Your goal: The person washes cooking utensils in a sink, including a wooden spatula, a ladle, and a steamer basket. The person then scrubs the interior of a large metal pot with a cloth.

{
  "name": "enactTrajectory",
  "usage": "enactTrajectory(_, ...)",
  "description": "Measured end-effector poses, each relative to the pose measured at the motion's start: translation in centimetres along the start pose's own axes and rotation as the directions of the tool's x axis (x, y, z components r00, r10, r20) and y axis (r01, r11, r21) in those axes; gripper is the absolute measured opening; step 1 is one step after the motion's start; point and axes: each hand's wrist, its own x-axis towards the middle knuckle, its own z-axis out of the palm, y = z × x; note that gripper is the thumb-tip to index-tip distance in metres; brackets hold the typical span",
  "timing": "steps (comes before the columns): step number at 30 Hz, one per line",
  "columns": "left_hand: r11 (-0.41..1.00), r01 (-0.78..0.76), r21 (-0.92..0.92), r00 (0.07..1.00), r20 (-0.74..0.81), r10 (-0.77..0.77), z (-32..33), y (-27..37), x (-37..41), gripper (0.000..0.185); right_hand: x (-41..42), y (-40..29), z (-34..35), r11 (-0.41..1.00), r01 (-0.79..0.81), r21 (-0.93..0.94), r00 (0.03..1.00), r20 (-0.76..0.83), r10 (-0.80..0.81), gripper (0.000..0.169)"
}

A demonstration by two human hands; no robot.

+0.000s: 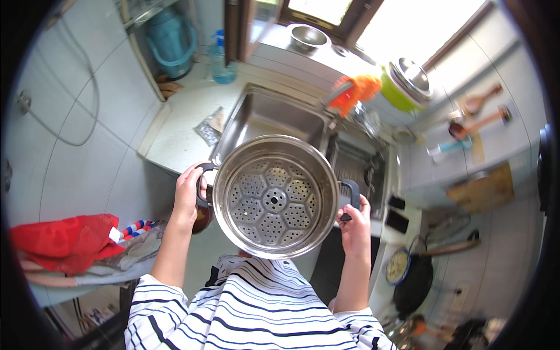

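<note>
A round stainless steel steamer pot (222, 218) is held up in front of my body, between me and the sink. Inside it shows a perforated steamer plate (273, 221) with a pattern of holes and a small yellowish speck. My left hand (187, 189) grips the black handle (202, 186) on the left side. On the right side, my right hand (356, 221) is closed around the other black handle (352, 192). The pot hides the near edge of the steel sink basin (280, 109).
A crumpled clear plastic bag (211, 127) lies on the counter left of the sink, near a blue pump bottle (223, 65). An orange cloth (356, 92) hangs by the tap. At right are a black wok (413, 280) and a bowl of food (397, 267). A red cloth (65, 240) lies left.
</note>
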Motion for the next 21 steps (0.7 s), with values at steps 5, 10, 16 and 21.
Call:
enactTrajectory(5, 0.999, -0.036, -0.004, 0.956, -0.293, 0.033, -7.4, 0.8, 1.4, 0.028, 7.5, 3.4, 9.5, 0.985, -0.141, -0.097, 0.974, 0.163, 0.156, 0.056)
enactTrajectory(10, 0.989, -0.116, -0.091, 0.848, -0.527, 0.051, -13.1, 1.2, 1.3, 0.027, 12.1, 7.5, 18.2, 0.943, -0.229, -0.24, 0.908, 0.298, 0.296, 0.051)
enactTrajectory(16, 0.977, -0.212, -0.008, 0.706, -0.692, 0.147, -17.6, 2.4, 1.0, 0.029, 15.8, 13.2, 27.2, 0.898, -0.311, -0.312, 0.831, 0.369, 0.417, 0.046)
enactTrajectory(21, 0.967, -0.253, 0.015, 0.616, -0.768, 0.173, -18.9, 2.7, 1.4, 0.03, 19.2, 17.3, 32.7, 0.873, -0.341, -0.35, 0.785, 0.406, 0.469, 0.045)
